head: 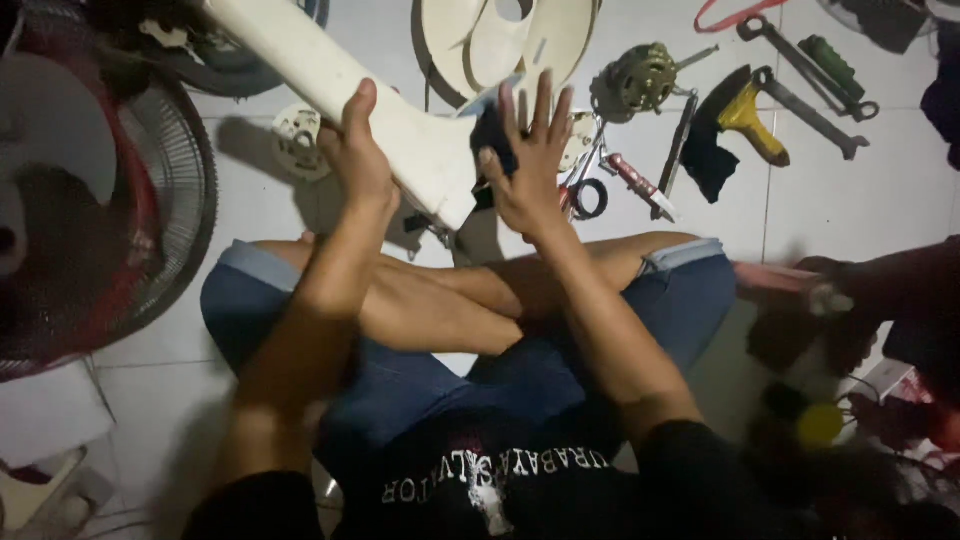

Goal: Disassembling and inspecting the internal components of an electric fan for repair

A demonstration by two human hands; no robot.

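Head view: left hand (pixel 358 150) gripping white fan neck (pixel 400 130), fingers wrapping it; right hand (pixel 530 165) pressing a dark cloth (pixel 492 140), fingers spread; neck risks slipping onto scissors (pixel 585 190)

left arm: bare forearm stretched forward and up from the lower left, above the crossed legs.
left hand (pixel 358 150): curled in a grip, thumb raised, knuckles toward the camera.
right arm: bare forearm angled forward from the lower right, wrist bent.
right hand (pixel 528 160): flat and spread, fingers (pixel 545 100) straight, pointing upward, palm pressed forward.
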